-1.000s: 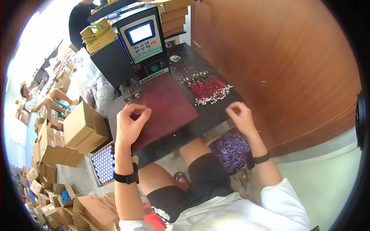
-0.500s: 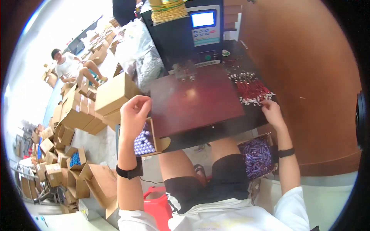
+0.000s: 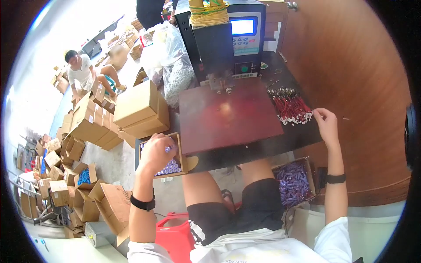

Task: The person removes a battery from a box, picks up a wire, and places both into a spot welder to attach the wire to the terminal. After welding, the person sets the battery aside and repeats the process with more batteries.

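Note:
My left hand [image 3: 157, 151] is closed over an open cardboard box [image 3: 184, 154] at the front left of the bench. The end of a purple cylindrical battery cell [image 3: 168, 149] shows between its fingers. More cells [image 3: 171, 168] stand upright in the box, silver ends up. At the right edge of the bench my right hand [image 3: 326, 125] pinches beside a bundle of red wire leads [image 3: 294, 105] with white connectors. Whatever those fingers hold is too small to make out. Between the hands lies a dark red board [image 3: 228, 125], with a welding machine [image 3: 243, 48] behind it.
A box of loose purple cells [image 3: 293, 184] sits below the bench, near my right knee. Stacked cartons [image 3: 140, 107] and a plastic bag [image 3: 177, 79] flank the bench's left side. A red stool [image 3: 173, 236] stands lower left. Another person [image 3: 83, 74] sits among boxes farther back.
My left hand has lowered into the cell box, and a cell now shows in its fingers. My right hand has shifted slightly away from the wire bundle. The view has shifted a little.

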Available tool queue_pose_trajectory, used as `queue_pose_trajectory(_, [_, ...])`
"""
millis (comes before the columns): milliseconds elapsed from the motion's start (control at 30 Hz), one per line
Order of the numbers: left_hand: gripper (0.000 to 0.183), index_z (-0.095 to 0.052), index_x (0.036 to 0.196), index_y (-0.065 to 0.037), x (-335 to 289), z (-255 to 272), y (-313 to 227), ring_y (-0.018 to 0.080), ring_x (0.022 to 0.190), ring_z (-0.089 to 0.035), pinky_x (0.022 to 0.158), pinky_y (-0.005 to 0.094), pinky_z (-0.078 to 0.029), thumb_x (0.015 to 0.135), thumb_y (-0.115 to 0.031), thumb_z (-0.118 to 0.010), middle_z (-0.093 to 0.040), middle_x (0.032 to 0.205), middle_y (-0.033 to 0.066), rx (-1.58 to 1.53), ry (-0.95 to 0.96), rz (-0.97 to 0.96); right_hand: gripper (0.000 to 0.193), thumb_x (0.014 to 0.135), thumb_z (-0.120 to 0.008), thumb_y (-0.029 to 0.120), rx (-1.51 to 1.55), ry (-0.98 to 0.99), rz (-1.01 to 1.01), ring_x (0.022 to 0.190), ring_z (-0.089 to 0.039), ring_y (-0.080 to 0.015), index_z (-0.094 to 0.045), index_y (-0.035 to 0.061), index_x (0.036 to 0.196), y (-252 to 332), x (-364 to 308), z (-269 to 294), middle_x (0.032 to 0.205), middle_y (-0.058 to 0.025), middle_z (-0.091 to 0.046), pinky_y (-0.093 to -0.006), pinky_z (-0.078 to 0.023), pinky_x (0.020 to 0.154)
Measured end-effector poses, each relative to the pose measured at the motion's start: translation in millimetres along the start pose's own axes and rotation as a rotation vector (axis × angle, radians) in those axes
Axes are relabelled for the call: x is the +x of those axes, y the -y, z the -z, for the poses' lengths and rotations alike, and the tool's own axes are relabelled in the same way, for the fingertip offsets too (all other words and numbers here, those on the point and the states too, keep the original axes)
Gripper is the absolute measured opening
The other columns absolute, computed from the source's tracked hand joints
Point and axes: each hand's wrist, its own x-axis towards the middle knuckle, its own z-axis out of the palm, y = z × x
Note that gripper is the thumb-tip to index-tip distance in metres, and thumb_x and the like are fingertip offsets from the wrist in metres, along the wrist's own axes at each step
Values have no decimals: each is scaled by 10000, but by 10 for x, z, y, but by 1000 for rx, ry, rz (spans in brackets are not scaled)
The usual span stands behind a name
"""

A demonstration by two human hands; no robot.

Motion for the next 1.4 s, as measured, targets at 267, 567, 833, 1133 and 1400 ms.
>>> queue_pose_trajectory(267, [127, -692, 905, 37, 434, 306, -492, 51, 668, -600, 632, 248, -495, 798, -32, -681, -699, 790, 47, -677, -251, 102, 161, 971, -678, 155, 551, 136, 87, 840, -592, -55, -718, 2, 995, 655, 111, 80, 905, 17, -679, -228, -469, 759])
queue_pose_trajectory(567, [212, -703, 923, 9, 929, -217, -1002, 83, 658, -572, 637, 266, -491, 797, -149, -769, -664, 732, 43, -643, -313, -2, 122, 964, -669, 130, 731, 488, 139, 825, -546, -47, -684, 15, 924, 1333, 22, -577, 867, 43, -631, -225, -435, 733])
queue_pose_trajectory(833, [281, -721, 892, 34, 1152, -244, -1068, 127, 662, -611, 660, 301, -509, 782, -213, -796, -691, 726, 100, -625, -255, 11, 118, 959, -674, 129, 761, 397, 168, 823, -551, -53, -680, 12, 946, 1283, 80, -770, 870, 31, -635, -234, -434, 738])
queue_pose_trajectory(1133, [331, -727, 842, 50, 1206, -279, -1087, 187, 704, -665, 705, 332, -519, 739, -251, -818, -701, 742, 142, -609, -279, 17, 139, 976, -682, 139, 713, 415, 199, 840, -560, -68, -680, -1, 985, 1224, 111, -778, 896, 9, -631, -240, -454, 747])
queue_pose_trajectory(1400, [315, -725, 841, 48, 1230, -278, -1099, 197, 697, -664, 709, 337, -521, 743, -237, -815, -697, 737, 141, -634, -261, 28, 113, 974, -672, 139, 715, 353, 244, 726, -493, -15, -676, 28, 952, 1198, 123, -826, 823, 62, -592, -200, -363, 603])
